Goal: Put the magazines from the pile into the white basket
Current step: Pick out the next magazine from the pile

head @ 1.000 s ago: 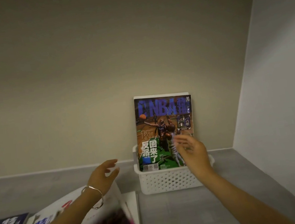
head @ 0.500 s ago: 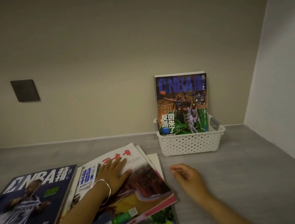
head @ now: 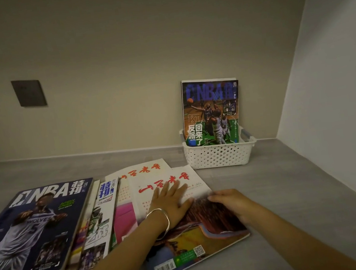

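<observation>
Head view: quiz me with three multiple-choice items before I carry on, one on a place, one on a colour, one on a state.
1. Where does the white basket stand?
A. Far right, against the back wall
B. Near left
C. Centre front

2. What colour is the title script on the top magazine?
A. Blue
B. Red
C. Green

3. How is the left hand?
A. Flat on that cover, fingers straight
B. A fist raised in the air
C. Reaching inside the basket

Answers:
1 A: it sits at the foot of the wall, close to the right corner.
2 B: red brush characters run across the white upper part of the cover.
3 A: the palm lies on the cover with the fingers extended.
</observation>
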Motion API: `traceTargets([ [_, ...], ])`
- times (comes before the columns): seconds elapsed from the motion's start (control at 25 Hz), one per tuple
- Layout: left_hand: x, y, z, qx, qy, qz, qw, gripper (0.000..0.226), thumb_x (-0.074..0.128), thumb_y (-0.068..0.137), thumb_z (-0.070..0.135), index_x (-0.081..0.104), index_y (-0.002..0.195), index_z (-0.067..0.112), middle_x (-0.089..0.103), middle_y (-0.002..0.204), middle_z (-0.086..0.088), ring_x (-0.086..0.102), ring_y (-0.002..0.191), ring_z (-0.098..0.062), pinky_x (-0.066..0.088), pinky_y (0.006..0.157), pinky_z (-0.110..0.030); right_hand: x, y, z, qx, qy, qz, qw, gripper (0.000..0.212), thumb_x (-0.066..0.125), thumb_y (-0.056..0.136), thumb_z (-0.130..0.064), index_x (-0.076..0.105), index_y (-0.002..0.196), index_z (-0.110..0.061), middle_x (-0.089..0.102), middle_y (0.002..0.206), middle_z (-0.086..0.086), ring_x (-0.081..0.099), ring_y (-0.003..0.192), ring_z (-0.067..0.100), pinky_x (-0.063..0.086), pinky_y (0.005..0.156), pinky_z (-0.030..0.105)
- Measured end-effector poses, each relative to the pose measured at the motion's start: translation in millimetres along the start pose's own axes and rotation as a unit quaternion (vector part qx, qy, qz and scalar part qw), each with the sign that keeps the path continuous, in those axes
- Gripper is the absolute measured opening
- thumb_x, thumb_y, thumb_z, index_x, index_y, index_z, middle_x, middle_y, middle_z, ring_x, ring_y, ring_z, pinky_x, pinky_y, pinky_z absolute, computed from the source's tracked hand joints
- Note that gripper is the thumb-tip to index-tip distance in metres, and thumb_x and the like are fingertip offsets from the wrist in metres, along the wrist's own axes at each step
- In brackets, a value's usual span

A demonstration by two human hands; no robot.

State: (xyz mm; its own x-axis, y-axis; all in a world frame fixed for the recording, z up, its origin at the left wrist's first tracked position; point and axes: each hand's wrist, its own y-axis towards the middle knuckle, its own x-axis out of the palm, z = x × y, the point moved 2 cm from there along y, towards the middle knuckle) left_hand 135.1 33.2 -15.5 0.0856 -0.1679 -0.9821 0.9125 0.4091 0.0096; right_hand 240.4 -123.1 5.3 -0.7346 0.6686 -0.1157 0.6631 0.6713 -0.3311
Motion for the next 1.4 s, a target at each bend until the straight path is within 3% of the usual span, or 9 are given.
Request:
traceTargets([
  [0.12, -1.1, -7.6, -4.9, 0.021, -0.027, -0.004, 0.999, 0.063, 0.020, 0.089, 0.060, 0.002, 0.144, 0.034, -0.004, 0.157, 0.006, -0.007, 0.144, -0.018, -0.006, 0.116, -0.041, 3.4, -10.6, -5.2, -0.051, -0.053, 0.003, 0.997, 0.012, 0.060, 0.087, -0.013, 0.065, 0.097, -0.009, 0.068, 0.104, 0.013, 0.064, 0.091, 0.023, 0.053, 0.078, 0.026],
  [0.24, -25.5, -3.9, -23.8, -0.019, -0.097, 0.078, 0.992, 0.070, 0.032, 0.089, 0.055, 0.003, 0.146, 0.026, 0.000, 0.157, -0.001, 0.003, 0.144, -0.024, 0.006, 0.118, -0.046, 5.0, -15.1, -26.1, -0.150, -0.054, 0.026, 0.987, 0.013, 0.059, 0.087, -0.008, 0.062, 0.100, -0.010, 0.067, 0.106, 0.015, 0.064, 0.087, 0.019, 0.052, 0.073, 0.016],
  [0.44, -92.7, 3.9, -54.9, -0.126, -0.331, 0.295, 0.888, 0.091, 0.064, 0.079, 0.041, 0.008, 0.145, 0.011, 0.013, 0.154, -0.013, 0.015, 0.141, -0.030, 0.015, 0.114, -0.043, -14.3, -15.4, -71.7, -0.208, 0.066, 0.086, 0.972, 0.034, 0.061, 0.086, -0.010, 0.058, 0.119, -0.004, 0.066, 0.105, 0.011, 0.063, 0.093, 0.021, 0.054, 0.069, 0.016],
  [0.52, -112.5, 11.4, -47.6, -0.107, -0.495, 0.268, 0.819, 0.084, 0.065, 0.081, 0.029, 0.011, 0.144, 0.012, 0.030, 0.147, -0.015, 0.040, 0.127, -0.029, 0.038, 0.103, -0.041, -28.3, -14.1, -91.0, -0.236, 0.096, 0.115, 0.960, 0.031, 0.060, 0.086, -0.014, 0.059, 0.117, -0.009, 0.068, 0.098, 0.007, 0.065, 0.087, 0.018, 0.055, 0.066, 0.018],
  [0.6, -128.7, 19.2, -30.1, -0.047, -0.565, 0.207, 0.797, 0.056, 0.060, 0.085, 0.024, 0.035, 0.135, 0.015, 0.055, 0.128, -0.015, 0.062, 0.095, -0.016, 0.055, 0.076, -0.024, -42.1, -12.2, -107.4, -0.272, 0.119, 0.140, 0.945, 0.029, 0.058, 0.088, -0.014, 0.061, 0.116, -0.011, 0.069, 0.096, 0.005, 0.065, 0.085, 0.017, 0.056, 0.069, 0.020],
  [0.76, -158.6, 44.2, -3.4, 0.021, -0.619, 0.169, 0.767, 0.027, 0.057, 0.087, 0.025, 0.059, 0.113, 0.020, 0.071, 0.094, -0.006, 0.070, 0.071, -0.006, 0.055, 0.055, -0.017, -73.3, -1.7, -132.2, -0.292, 0.151, 0.156, 0.931, 0.027, 0.059, 0.088, -0.021, 0.063, 0.114, -0.016, 0.071, 0.100, 0.002, 0.068, 0.087, 0.017, 0.059, 0.072, 0.025],
  [1.0, -199.1, 107.8, 16.6, 0.058, -0.613, 0.204, 0.761, 0.023, 0.066, 0.080, 0.017, 0.067, 0.103, 0.015, 0.071, 0.087, 0.004, 0.069, 0.073, -0.004, 0.056, 0.056, -0.019, -127.5, 35.6, -169.0, -0.327, 0.123, 0.193, 0.917, 0.025, 0.067, 0.081, -0.012, 0.067, 0.105, -0.014, 0.071, 0.088, -0.002, 0.070, 0.069, -0.001, 0.056, 0.058, 0.013],
  [1.16, -211.1, 155.2, 21.8, 0.078, -0.567, 0.246, 0.782, 0.012, 0.072, 0.074, 0.016, 0.068, 0.084, 0.022, 0.070, 0.084, 0.001, 0.067, 0.078, -0.013, 0.059, 0.058, -0.022, -159.2, 70.7, -192.4, -0.359, 0.074, 0.218, 0.905, 0.015, 0.068, 0.080, -0.013, 0.069, 0.095, -0.015, 0.071, 0.085, 0.000, 0.069, 0.068, -0.001, 0.057, 0.065, 0.015],
  [1.4, -178.7, 211.6, 22.3, 0.049, -0.563, 0.263, 0.782, 0.014, 0.074, 0.072, 0.014, 0.067, 0.075, 0.026, 0.068, 0.078, -0.002, 0.065, 0.079, -0.023, 0.058, 0.063, -0.029, -184.5, 135.4, -185.7, -0.363, 0.031, 0.243, 0.899, 0.026, 0.069, 0.079, -0.008, 0.067, 0.105, -0.004, 0.070, 0.095, 0.010, 0.066, 0.076, 0.015, 0.057, 0.066, 0.017],
])
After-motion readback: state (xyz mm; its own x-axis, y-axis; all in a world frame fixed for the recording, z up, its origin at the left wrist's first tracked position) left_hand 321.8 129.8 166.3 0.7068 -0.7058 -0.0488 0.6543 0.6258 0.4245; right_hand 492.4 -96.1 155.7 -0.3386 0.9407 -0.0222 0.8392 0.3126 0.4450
